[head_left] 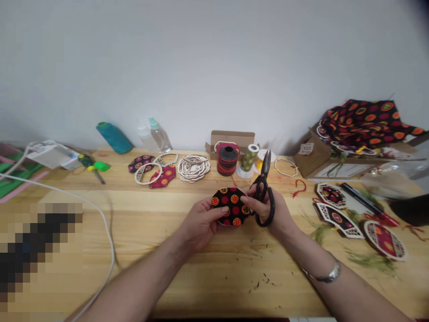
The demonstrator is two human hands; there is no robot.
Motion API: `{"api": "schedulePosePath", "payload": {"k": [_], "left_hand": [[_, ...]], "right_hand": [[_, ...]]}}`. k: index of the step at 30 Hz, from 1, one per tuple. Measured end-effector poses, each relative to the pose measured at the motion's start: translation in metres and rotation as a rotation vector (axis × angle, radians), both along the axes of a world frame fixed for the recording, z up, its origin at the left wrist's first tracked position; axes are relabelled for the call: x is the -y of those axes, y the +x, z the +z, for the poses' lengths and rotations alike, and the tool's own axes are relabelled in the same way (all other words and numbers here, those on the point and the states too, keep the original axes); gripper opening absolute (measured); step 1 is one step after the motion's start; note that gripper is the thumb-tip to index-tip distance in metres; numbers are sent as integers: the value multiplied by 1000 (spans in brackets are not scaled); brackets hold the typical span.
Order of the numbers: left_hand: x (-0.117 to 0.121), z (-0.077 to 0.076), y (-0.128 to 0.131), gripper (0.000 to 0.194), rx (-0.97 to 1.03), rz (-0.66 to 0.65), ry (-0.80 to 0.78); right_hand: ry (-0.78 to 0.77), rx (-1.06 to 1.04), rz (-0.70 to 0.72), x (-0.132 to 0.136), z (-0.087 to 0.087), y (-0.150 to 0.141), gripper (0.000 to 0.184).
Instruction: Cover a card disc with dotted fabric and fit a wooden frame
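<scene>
okay, right at the centre of the pale pine tabletop (144, 214), the left hand (200, 223) has its fingers pressed together across a round black fabric disc (231, 206) printed with red and yellow flowers, and the disc is held just above the wood. coming in from the other side, the right hand (264, 208) has black-handled steel scissors (264, 179), blades closed and pointing up, while its fingertips (247, 202) pinch the disc's edge. can't tell if those fingers sit through the loops.

watch the risks: with 2 jobs in the right hand, the scissors could tip and drop, the closed points could snag the cloth, and a loose pinch could let the disc slide. a shiny silver bracelet (323, 275) on the right wrist could catch nearby thread.

across the wood, dark snippets (264, 279) and wispy green fibres (370, 261) lie scattered. a stack of pale laser-cut wooden rings (193, 167) sits near a black-and-red spool (228, 161) and an olive-green spool (250, 157). finished fabric-and-wood ornaments (338, 219) lie at right, beside a brown cardboard box (313, 154) under folded printed cloth (368, 120). a white cable (110, 250) curves along the left, and a plain white wall (214, 58) closes the back.
</scene>
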State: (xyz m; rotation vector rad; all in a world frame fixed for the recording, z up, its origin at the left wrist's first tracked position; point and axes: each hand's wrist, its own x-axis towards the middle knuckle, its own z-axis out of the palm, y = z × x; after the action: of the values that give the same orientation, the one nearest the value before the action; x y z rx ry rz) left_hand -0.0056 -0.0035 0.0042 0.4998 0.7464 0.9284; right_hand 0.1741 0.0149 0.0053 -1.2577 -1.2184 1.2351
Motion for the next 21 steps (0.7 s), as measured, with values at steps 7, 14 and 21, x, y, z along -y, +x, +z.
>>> {"api": "schedulePosePath", "payload": {"k": [7,14,21], "left_hand": [[-10,11,-17,25,132,97,-71],[-7,10,-12,29,52,74,-24],[-1,2,-9,39,-235,-133,165]], "right_hand": [[-23,-71,-16,-6,3,3,38],[-16,-82,81,-3,5,3,36],[-54,52,211,-1,13,7,37]]}}
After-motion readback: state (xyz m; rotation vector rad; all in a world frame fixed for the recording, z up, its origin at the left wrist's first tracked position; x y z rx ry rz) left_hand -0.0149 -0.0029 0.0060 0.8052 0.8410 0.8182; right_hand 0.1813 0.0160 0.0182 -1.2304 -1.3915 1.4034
